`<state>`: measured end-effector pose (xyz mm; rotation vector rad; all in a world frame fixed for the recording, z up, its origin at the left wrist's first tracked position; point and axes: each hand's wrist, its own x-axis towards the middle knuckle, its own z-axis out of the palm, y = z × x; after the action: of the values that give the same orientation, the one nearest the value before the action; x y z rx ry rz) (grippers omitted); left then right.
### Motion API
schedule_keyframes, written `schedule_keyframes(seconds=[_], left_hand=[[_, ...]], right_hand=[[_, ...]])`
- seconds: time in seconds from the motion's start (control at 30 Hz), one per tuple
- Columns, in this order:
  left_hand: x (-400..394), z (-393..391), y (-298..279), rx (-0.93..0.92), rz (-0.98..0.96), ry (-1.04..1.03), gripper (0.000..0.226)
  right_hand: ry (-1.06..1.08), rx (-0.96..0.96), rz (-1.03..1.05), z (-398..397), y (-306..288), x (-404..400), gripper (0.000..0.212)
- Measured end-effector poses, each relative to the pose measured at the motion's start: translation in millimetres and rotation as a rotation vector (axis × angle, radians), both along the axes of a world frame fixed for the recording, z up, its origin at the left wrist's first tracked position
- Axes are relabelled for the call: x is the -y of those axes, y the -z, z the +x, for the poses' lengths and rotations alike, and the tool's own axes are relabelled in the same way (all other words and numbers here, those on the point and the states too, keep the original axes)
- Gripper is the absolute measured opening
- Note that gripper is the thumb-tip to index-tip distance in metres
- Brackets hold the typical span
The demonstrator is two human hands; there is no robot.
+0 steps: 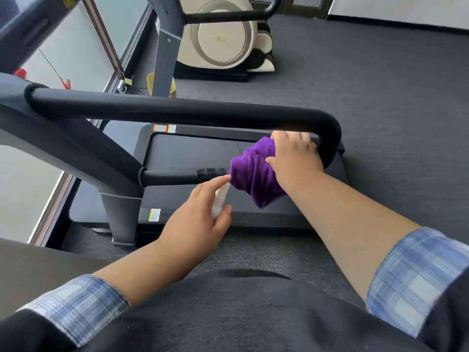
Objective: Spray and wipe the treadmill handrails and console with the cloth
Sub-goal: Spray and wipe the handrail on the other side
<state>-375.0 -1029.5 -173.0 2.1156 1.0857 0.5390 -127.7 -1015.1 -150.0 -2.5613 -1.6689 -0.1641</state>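
A black treadmill handrail (177,110) runs across the view, bends down at the right and returns as a lower bar (172,175). My right hand (294,156) holds a bunched purple cloth (253,171) against the lower bar near the bend. My left hand (200,219) grips a small white spray bottle (220,201), its index finger lying along the top, with the nozzle end close to the cloth. The console is out of view.
The treadmill deck and belt (193,153) lie below the rails, with its upright post (121,214) at the left. A white and black massage chair (223,36) stands behind on grey carpet (380,97). Windows line the left side.
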Motion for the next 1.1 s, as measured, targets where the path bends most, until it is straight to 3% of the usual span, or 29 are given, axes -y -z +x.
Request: schedule_keyframes(seconds=[0.1, 0.2, 0.27, 0.33, 0.5, 0.7, 0.9, 1.1], left_hand=[[5, 7, 2, -0.017, -0.004, -0.015, 0.055], [11, 16, 3, -0.022, 0.003, -0.054, 0.055], [14, 24, 4, -0.029, 0.006, -0.102, 0.055], [20, 32, 4, -0.030, -0.003, -0.156, 0.055], [33, 42, 6, -0.012, -0.003, -0.279, 0.057], [48, 35, 22, -0.005, -0.037, -0.465, 0.058], [63, 7, 28, -0.010, -0.072, -0.575, 0.056], [65, -49, 30, -0.032, -0.093, -0.658, 0.052]], right_hand=[[-0.179, 0.174, -0.022, -2, 11, 1, 0.022], [-0.296, 0.020, -0.118, -1, 21, 10, 0.022], [-0.292, -0.042, -0.171, 6, 23, 15, 0.048], [-0.318, 0.034, -0.247, 14, 25, 16, 0.073], [-0.393, 0.101, -0.265, 20, 34, 3, 0.087], [-0.551, 0.121, -0.211, 13, 44, -10, 0.084], [-0.668, 0.022, -0.238, -56, 53, -54, 0.075], [-0.721, 0.047, -0.223, -129, 69, -94, 0.074]])
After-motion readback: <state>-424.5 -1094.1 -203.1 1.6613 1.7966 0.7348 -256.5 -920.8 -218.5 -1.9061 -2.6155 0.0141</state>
